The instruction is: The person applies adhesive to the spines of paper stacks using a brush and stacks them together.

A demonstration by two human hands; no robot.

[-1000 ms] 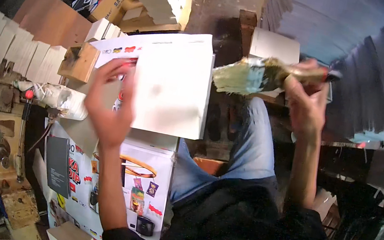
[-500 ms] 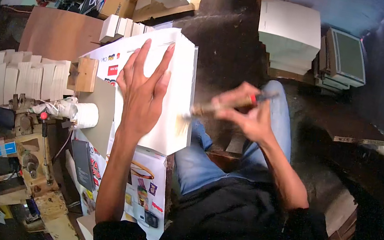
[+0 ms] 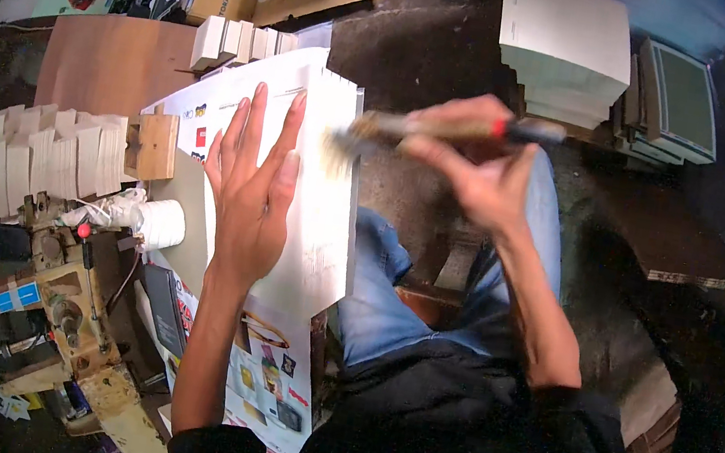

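Note:
A thick stack of white paper (image 3: 316,248) lies in front of me on the work surface. My left hand (image 3: 252,218) rests flat on its top with the fingers spread, pressing on the sheets and holding nothing. In my right hand (image 3: 484,175), closed around the handle, is a brush (image 3: 388,126) with a red band. Motion blurs it. Its pale bristles are at the stack's right edge, toward the far end. A shiny, whitish patch shows along that edge.
Cut paper blocks (image 3: 42,152) stand at the left beside a wooden block (image 3: 162,145) and a white cylindrical tub (image 3: 162,223). A printed sheet (image 3: 271,383) lies under the near end of the stack. Tall paper piles (image 3: 562,45) stand at the far right.
My right hand and the brush have moved away from me along the stack's right edge, from its near part toward its far part. My left hand stays spread on the stack.

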